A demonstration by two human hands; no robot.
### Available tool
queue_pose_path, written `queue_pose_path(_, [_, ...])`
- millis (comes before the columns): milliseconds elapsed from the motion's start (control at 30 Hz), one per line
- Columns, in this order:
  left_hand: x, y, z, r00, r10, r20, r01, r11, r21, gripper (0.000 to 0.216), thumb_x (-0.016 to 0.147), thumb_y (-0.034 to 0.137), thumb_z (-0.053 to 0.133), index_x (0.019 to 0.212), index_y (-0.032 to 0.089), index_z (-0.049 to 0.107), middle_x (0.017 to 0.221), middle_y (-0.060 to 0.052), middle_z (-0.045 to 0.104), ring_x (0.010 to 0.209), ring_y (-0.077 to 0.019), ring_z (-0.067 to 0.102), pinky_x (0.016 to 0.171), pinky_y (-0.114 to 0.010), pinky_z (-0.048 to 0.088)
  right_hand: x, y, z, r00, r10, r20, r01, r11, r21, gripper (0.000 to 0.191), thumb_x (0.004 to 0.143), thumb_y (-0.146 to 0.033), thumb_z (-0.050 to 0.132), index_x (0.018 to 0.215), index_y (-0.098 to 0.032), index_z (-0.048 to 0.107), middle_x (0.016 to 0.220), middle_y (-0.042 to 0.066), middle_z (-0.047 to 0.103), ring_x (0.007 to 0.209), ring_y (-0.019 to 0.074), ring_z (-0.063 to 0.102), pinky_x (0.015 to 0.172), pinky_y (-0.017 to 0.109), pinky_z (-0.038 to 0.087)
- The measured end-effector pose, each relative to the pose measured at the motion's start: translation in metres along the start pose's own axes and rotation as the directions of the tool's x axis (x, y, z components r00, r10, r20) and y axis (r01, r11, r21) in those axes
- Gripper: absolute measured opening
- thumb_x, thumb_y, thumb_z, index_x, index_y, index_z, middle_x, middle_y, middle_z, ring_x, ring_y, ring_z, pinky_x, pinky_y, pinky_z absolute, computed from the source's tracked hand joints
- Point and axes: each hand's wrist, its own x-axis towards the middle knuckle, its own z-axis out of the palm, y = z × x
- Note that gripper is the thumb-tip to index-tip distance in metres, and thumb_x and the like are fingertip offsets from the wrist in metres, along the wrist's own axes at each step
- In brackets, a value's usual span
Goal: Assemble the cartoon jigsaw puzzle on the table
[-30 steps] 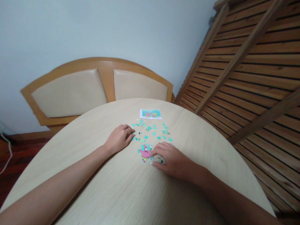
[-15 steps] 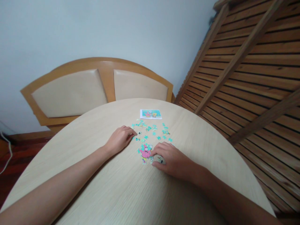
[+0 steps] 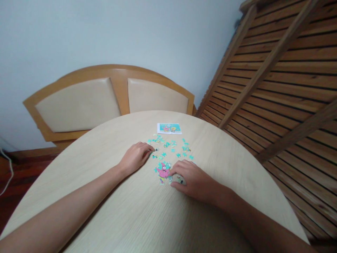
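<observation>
At the far left, a white cord (image 3: 11, 168) hangs over a dark red floor (image 3: 27, 172). Next comes a wooden seat back (image 3: 118, 73) with two cream pads (image 3: 79, 105), near a pale wall (image 3: 131, 31). In front is a round, light tabletop (image 3: 118, 211).

The left hand (image 3: 135, 156) rests on the tabletop, at the left side of the loose pieces (image 3: 164, 154). Its finger and thumb are close together, but I cannot tell if they pinch a piece. The loose pieces, mostly blue-green, are spread out flat in the middle. Nearer the person lies the puzzle (image 3: 163, 171), partly made, with a big pink star on it and bits of blue-green around the star. Past the loose pieces, a card (image 3: 170, 128) with a blue-green picture lies flat.

The right hand (image 3: 191, 175) is bent at the puzzle's right side. Its finger and thumb are apart, and small bits (image 3: 181, 180) show in the gap. I cannot tell if it grips anything. At the far right lean brown wooden slats (image 3: 297, 84).
</observation>
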Motion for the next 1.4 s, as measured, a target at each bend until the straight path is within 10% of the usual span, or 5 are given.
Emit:
queue_pose_path(267, [0.0004,0.0075,0.0019,0.985,0.161,0.059,-0.160,0.987,-0.021,0.034,0.100,0.031,0.049,0.129,0.022,0.063,0.130,-0.008,0.067,0.122,-0.0246,0.059,0.106,-0.044,0.046,0.0003,-0.0012,-0.0005,1.000,0.004,0.002,-0.004,1.000,-0.001,0.022,0.088,-0.031,0.070,0.107,-0.020,0.068,0.110,0.008,0.069,0.105,0.0248,0.060,0.096,0.041,0.044])
queue_pose_path(933, [-0.0002,0.0082,0.0029,0.996,0.088,0.024,-0.087,0.995,-0.057,0.018,0.097,0.022,0.051,0.101,0.021,0.068,0.106,-0.007,0.073,0.102,-0.0221,0.065,0.096,-0.039,0.051,0.0005,-0.0006,-0.0005,1.000,0.006,0.000,-0.006,1.000,-0.005,0.022,0.087,-0.029,0.071,0.107,-0.021,0.067,0.110,0.007,0.069,0.106,0.0249,0.060,0.096,0.041,0.044])
queue_pose_path(1400, [0.0020,0.0089,0.0011,0.988,0.142,0.060,-0.147,0.986,0.081,0.035,0.103,0.031,0.042,0.128,0.017,0.061,0.135,-0.011,0.062,0.125,-0.0255,0.056,0.110,-0.043,0.042,0.0019,-0.0009,0.0004,1.000,0.008,0.023,-0.007,1.000,-0.021,0.023,0.088,-0.031,0.070,0.107,-0.018,0.068,0.110,0.008,0.069,0.106,0.0251,0.060,0.097,0.041,0.044])
